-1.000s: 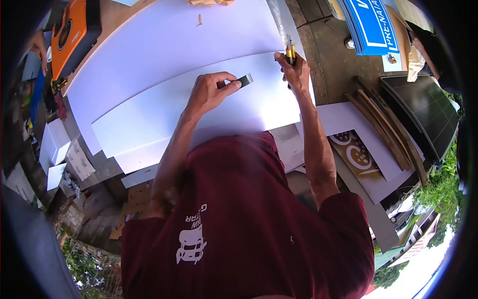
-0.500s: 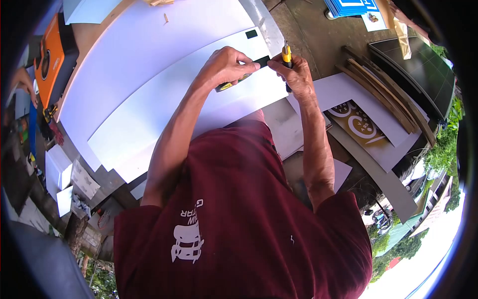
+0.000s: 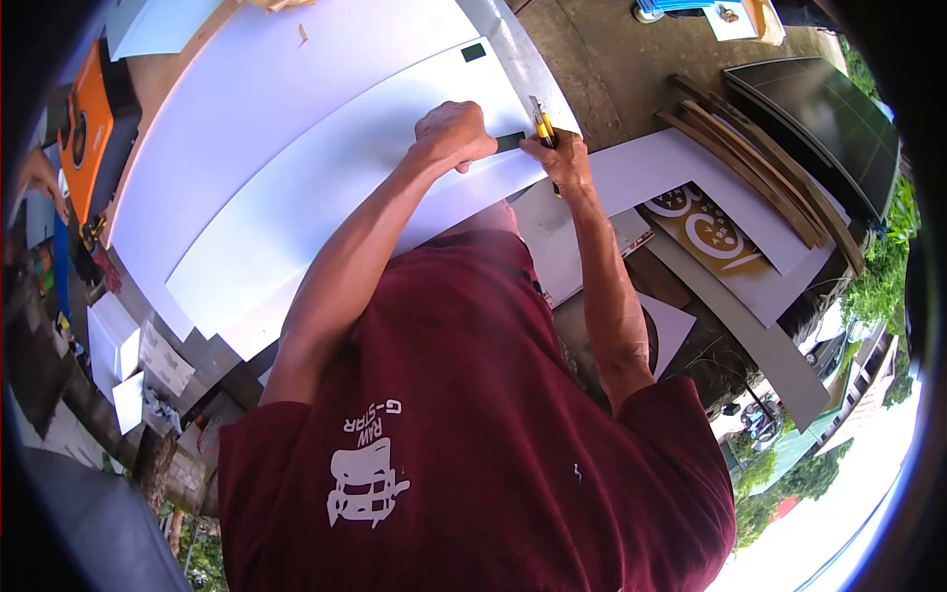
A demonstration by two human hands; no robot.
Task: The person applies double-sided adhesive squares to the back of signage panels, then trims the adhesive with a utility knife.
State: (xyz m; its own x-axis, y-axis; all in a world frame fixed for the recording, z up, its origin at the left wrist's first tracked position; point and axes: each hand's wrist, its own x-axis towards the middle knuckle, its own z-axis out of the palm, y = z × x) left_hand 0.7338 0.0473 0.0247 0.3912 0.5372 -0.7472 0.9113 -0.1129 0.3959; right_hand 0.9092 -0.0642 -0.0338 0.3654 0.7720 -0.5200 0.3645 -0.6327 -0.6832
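Observation:
My right hand [image 3: 562,160] is closed around a yellow utility knife [image 3: 542,122], its blade end pointing up and away from me. A flat dark strip [image 3: 510,142] runs between my two hands, and my right fingertips reach its right end. My left hand [image 3: 456,133] is curled closed over the strip's left end, with the fingertips turned down and partly hidden. Beneath both hands lies a long white board [image 3: 296,237]. A small dark rectangle [image 3: 474,52] sits near the board's far right corner.
A larger white sheet [image 3: 217,138] lies under the board. At left stands an orange-fronted box [image 3: 89,128], with another person's hand [image 3: 44,181] beside it. To the right are wooden strips [image 3: 755,173], a dark tiled panel [image 3: 819,123] and a brown printed sign [image 3: 702,227].
My left hand has turned over into a closer curl, and a yellow-and-black object seen under it earlier is now hidden. My right hand has shifted slightly left and lower with the knife.

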